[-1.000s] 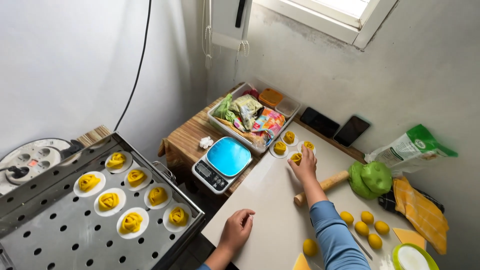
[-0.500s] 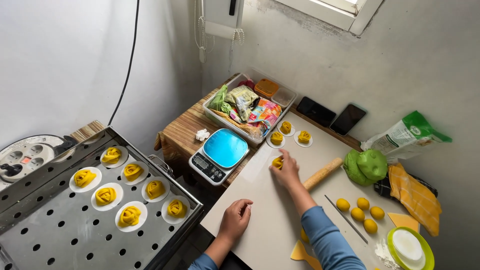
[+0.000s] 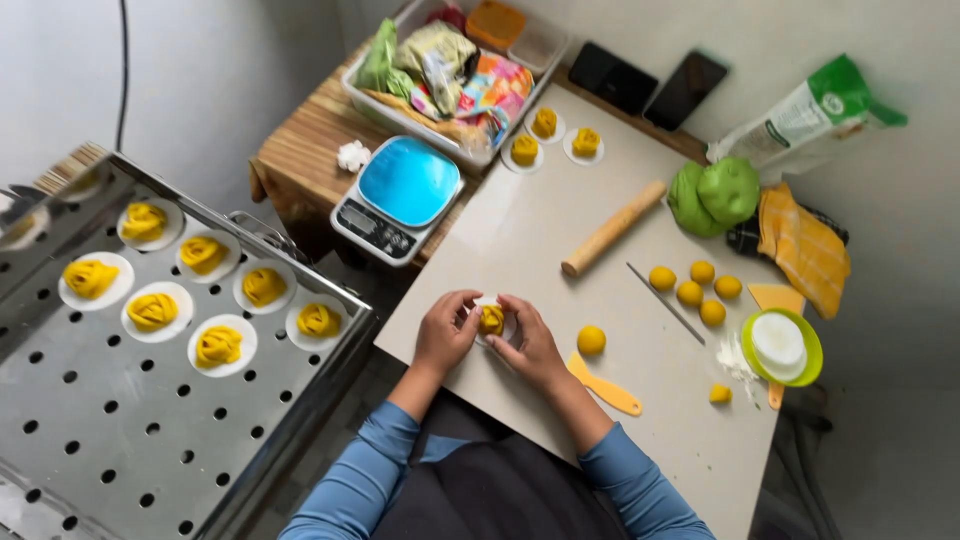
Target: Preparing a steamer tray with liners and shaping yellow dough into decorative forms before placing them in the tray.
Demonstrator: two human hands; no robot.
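Between the left hand (image 3: 446,333) and right hand (image 3: 528,343), both now closed around it, sits a yellow dough piece (image 3: 491,319) just fetched from the far row, ready for shaping.

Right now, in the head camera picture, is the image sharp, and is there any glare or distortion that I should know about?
In the head view the light is soft and even; both hands, left hand and right hand, and the yellow shaped dough piece look sharp. The perforated steel tray shows a dull sheen, its raised edge mirroring the buns. The wide lens bends the pale work board towards the edges.
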